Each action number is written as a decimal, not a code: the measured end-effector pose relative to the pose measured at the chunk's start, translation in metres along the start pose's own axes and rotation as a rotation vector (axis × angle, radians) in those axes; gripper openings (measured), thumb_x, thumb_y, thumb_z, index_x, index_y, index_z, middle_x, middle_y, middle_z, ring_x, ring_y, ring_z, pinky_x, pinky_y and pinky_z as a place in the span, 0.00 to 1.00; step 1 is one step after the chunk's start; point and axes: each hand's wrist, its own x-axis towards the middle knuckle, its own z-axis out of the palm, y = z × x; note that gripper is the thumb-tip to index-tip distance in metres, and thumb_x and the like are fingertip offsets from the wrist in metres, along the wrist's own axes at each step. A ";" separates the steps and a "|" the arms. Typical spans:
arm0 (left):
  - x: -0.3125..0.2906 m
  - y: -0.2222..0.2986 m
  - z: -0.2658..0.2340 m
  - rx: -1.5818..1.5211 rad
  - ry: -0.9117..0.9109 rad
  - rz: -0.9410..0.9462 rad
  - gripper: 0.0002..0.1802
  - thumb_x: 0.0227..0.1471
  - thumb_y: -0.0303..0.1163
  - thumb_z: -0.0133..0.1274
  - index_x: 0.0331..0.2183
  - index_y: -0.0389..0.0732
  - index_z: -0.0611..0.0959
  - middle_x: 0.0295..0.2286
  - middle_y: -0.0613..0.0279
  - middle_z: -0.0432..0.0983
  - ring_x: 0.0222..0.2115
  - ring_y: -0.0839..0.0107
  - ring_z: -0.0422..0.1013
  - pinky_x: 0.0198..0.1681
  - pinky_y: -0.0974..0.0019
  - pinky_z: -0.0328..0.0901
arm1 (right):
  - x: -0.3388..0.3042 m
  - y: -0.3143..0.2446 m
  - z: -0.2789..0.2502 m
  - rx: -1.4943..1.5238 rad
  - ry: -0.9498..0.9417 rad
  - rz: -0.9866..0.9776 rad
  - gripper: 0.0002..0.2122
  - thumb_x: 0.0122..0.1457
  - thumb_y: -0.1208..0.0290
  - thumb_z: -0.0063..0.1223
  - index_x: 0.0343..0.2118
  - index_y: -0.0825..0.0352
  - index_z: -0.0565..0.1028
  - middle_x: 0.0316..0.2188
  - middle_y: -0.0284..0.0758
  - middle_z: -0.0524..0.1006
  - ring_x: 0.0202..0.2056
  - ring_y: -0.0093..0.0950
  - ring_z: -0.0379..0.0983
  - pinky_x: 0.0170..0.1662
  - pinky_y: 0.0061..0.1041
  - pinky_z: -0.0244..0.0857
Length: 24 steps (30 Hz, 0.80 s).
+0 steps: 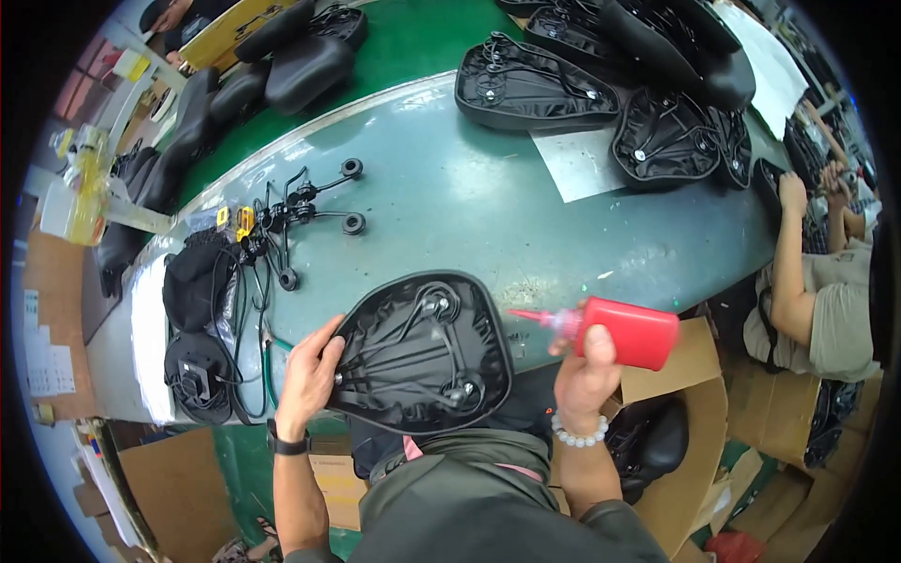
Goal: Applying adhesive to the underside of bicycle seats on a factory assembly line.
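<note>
A black bicycle saddle (pixel 422 352) lies upside down at the near edge of the grey-green table (pixel 450 197), its metal rails and springs facing up. My left hand (pixel 310 371) grips the saddle's left rim. My right hand (pixel 587 361) holds a red squeeze bottle (pixel 629 333) tipped sideways, its thin nozzle pointing left toward the saddle, a short way off its right edge.
Black wire rail frames (pixel 305 211) and dark parts lie at the table's left. More upturned saddles (pixel 535 84) crowd the far side, beside a grey sheet (pixel 582 164). Another person (pixel 817 300) works at the right. An open cardboard box (pixel 685 422) with saddles stands lower right.
</note>
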 end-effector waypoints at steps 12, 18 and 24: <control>-0.011 0.040 0.054 0.318 0.234 0.531 0.38 0.50 0.61 0.47 0.49 0.38 0.71 0.51 0.45 0.66 0.55 0.42 0.58 0.57 0.40 0.48 | -0.017 0.031 0.027 -0.333 -0.386 -0.132 0.10 0.52 0.73 0.58 0.36 0.72 0.76 0.32 0.38 0.78 0.31 0.31 0.75 0.36 0.25 0.68; -0.010 0.040 0.053 0.319 0.222 0.534 0.38 0.50 0.61 0.47 0.49 0.38 0.71 0.50 0.46 0.66 0.54 0.41 0.58 0.57 0.40 0.48 | -0.014 0.047 0.022 -0.459 -0.419 -0.278 0.11 0.50 0.72 0.60 0.35 0.72 0.76 0.32 0.41 0.78 0.28 0.34 0.77 0.32 0.27 0.70; -0.011 0.040 0.054 0.313 0.229 0.536 0.38 0.50 0.61 0.47 0.49 0.38 0.71 0.49 0.46 0.67 0.54 0.42 0.58 0.57 0.40 0.48 | -0.013 0.041 0.024 -0.472 -0.430 -0.285 0.11 0.50 0.73 0.60 0.34 0.73 0.76 0.31 0.40 0.78 0.28 0.32 0.76 0.32 0.26 0.70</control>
